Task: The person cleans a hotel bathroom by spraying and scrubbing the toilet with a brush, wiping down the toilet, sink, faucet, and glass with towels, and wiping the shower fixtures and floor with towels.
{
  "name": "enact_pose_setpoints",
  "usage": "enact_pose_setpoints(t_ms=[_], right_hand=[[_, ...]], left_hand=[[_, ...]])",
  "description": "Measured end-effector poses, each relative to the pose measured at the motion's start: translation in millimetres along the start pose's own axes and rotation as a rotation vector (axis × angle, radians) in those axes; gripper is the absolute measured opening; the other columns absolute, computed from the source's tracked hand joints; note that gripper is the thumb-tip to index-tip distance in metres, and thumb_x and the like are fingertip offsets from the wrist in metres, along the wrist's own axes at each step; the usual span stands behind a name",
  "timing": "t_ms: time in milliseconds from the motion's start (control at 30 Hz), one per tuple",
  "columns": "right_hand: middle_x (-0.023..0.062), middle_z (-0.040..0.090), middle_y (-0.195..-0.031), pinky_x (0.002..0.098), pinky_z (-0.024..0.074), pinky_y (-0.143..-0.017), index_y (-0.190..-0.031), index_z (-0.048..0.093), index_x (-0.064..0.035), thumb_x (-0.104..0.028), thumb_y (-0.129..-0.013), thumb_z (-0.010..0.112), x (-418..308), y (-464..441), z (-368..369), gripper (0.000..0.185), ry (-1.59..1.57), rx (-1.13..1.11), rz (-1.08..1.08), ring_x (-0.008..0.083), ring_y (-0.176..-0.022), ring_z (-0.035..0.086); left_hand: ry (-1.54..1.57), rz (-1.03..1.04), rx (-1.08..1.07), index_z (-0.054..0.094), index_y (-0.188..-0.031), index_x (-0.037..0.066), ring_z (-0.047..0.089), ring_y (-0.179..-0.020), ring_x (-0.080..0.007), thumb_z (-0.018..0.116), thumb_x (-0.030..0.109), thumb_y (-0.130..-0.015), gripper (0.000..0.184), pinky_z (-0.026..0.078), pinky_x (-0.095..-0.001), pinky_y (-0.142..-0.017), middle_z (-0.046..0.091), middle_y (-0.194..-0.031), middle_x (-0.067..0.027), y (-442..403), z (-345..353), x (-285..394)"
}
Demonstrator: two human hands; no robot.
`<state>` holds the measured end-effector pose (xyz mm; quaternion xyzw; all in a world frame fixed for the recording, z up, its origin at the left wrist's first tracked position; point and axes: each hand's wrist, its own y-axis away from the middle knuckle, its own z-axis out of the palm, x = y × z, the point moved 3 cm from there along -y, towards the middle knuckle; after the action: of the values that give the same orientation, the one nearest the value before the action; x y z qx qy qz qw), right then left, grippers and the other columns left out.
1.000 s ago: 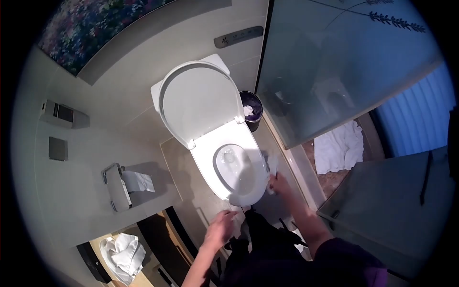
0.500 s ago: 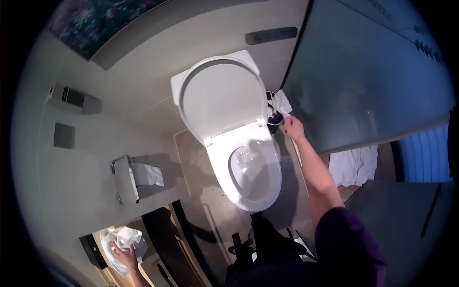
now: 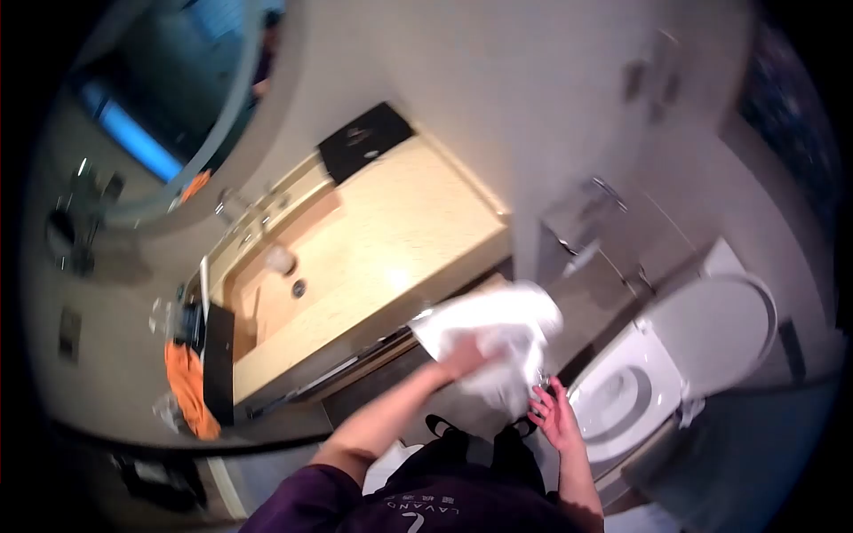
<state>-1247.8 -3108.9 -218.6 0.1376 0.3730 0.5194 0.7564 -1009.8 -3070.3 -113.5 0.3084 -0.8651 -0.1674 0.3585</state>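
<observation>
A white cloth [image 3: 506, 324], blurred by motion, hangs in front of the vanity's right end. My left hand [image 3: 466, 355] grips it, with part of the fingers hidden in its folds. Just right of the cloth's lower edge is my right hand [image 3: 555, 413], palm up with its fingers apart and nothing in it. The toilet [image 3: 657, 386], lid raised, stands close to the right of that hand.
The vanity counter [image 3: 418, 213] has a sink [image 3: 311, 258] with a white object [image 3: 281, 259] in it. A black box [image 3: 366, 140] lies at its back. An orange cloth [image 3: 188, 391] lies at the left. A mirror [image 3: 169, 80] is upper left.
The view has swung from the toilet to the vanity. My left hand has lifted the white cloth off the counter. My right hand has come back from the bin and no longer holds the white tissue.
</observation>
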Motion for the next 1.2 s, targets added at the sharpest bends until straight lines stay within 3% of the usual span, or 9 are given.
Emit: enact_pose_setpoints(t_ms=[100, 300, 400, 500, 667, 833, 933, 1000, 1200], right_hand=[[0.0073, 0.056, -0.105, 0.0253, 0.0460, -0.076, -0.120, 0.041, -0.0036, -0.028, -0.089, 0.046, 4.3, -21.3, 75.7, 0.040, 0.137, -0.193, 0.046, 0.0144, -0.093, 0.056], [-0.0003, 0.048, -0.065, 0.0192, 0.0376, -0.053, -0.095, 0.049, -0.0031, -0.004, -0.083, 0.042, 33.3, -44.1, 176.2, 0.014, 0.425, -0.093, -0.284, 0.0066, -0.055, 0.043], [0.0069, 0.053, -0.103, 0.0242, 0.0425, -0.074, -0.115, 0.043, -0.0055, -0.006, -0.082, 0.048, 63.9, -49.7, 268.1, 0.034, 1.040, -0.249, -0.314, 0.0137, -0.092, 0.051], [0.0101, 0.022, -0.138, 0.0330, 0.0197, -0.104, -0.138, 0.007, -0.0085, -0.023, -0.077, 0.061, 149.6, -48.0, 310.5, 0.083, 1.155, -0.857, -0.116, 0.0227, -0.128, 0.021], [0.0050, 0.052, -0.098, 0.0246, 0.0416, -0.077, -0.106, 0.050, -0.0016, 0.000, -0.078, 0.050, 124.5, -46.1, 380.3, 0.028, 1.325, -0.487, -0.640, 0.0131, -0.090, 0.049], [0.0160, 0.043, -0.117, 0.0312, 0.0348, -0.092, -0.123, 0.037, -0.0025, -0.007, -0.082, 0.049, 2.1, -129.6, 409.4, 0.044, 1.427, -0.345, -0.981, 0.0235, -0.107, 0.045], [0.0189, 0.019, -0.138, 0.0477, 0.0212, -0.101, -0.135, 0.021, -0.0099, -0.046, -0.070, 0.063, -8.5, -254.6, 395.5, 0.085, 1.895, -0.308, -1.102, 0.0351, -0.127, 0.017], [0.0128, 0.022, -0.139, 0.0624, 0.0211, -0.093, -0.134, 0.027, -0.0240, -0.058, -0.067, 0.057, 31.6, -278.0, 414.2, 0.080, 2.340, 0.238, -0.881, 0.0384, -0.127, 0.018], [0.0077, 0.041, -0.125, 0.0566, 0.0247, -0.088, -0.116, 0.049, -0.0173, -0.038, -0.070, 0.061, 131.8, -228.8, 409.8, 0.052, 2.235, -0.142, -1.268, 0.0298, -0.118, 0.033]], left_hand=[[0.568, 0.484, -0.035, 0.050, -0.108, -0.001, 0.052, -0.100, -0.0284, 0.061, 0.034, -0.076, 0.049, 0.039, -0.0345, -0.087, 0.054, -0.104, -0.0185, 71.9, 40.2, -31.3], [0.841, 0.273, 0.160, 0.049, -0.114, 0.003, 0.052, -0.102, -0.0235, 0.060, 0.026, -0.078, 0.044, 0.039, -0.0328, -0.089, 0.054, -0.109, -0.0138, 165.7, -39.6, -151.1], [1.178, 0.368, 0.158, 0.047, -0.117, 0.003, 0.049, -0.101, -0.0147, 0.061, 0.019, -0.078, 0.044, 0.039, -0.0308, -0.089, 0.054, -0.109, -0.0073, 193.1, -69.8, -193.1], [1.151, 0.411, 0.292, 0.043, -0.119, 0.000, 0.047, -0.105, -0.0149, 0.061, 0.018, -0.078, 0.048, 0.036, -0.0307, -0.092, 0.052, -0.111, -0.0090, 220.1, -106.4, -204.5], [1.446, 0.267, 0.699, 0.018, -0.131, 0.002, 0.042, -0.112, -0.0200, 0.048, 0.002, -0.079, 0.060, 0.034, -0.0329, -0.094, 0.042, -0.121, -0.0145, 251.1, -146.6, -253.6], [0.908, -0.034, 1.172, 0.041, -0.117, 0.001, 0.052, -0.096, -0.0152, 0.042, -0.004, -0.081, 0.036, 0.042, -0.0259, -0.080, 0.052, -0.107, -0.0114, 308.6, -150.7, -331.3], [0.867, -0.260, 1.431, 0.043, -0.115, 0.002, 0.052, -0.092, -0.0142, 0.044, 0.005, -0.088, 0.028, 0.040, -0.0258, -0.084, 0.052, -0.103, -0.0087, 347.6, -141.2, -356.5], [0.808, -0.384, 1.467, 0.043, -0.116, 0.002, 0.051, -0.094, -0.0138, 0.043, 0.006, -0.088, 0.028, 0.039, -0.0254, -0.084, 0.052, -0.102, -0.0079, 367.9, -134.8, -366.8], [0.432, -0.439, 1.600, 0.042, -0.119, 0.002, 0.048, -0.102, -0.0160, 0.044, 0.008, -0.089, 0.031, 0.037, -0.0266, -0.087, 0.050, -0.110, -0.0094, 368.8, -187.1, -386.7]])
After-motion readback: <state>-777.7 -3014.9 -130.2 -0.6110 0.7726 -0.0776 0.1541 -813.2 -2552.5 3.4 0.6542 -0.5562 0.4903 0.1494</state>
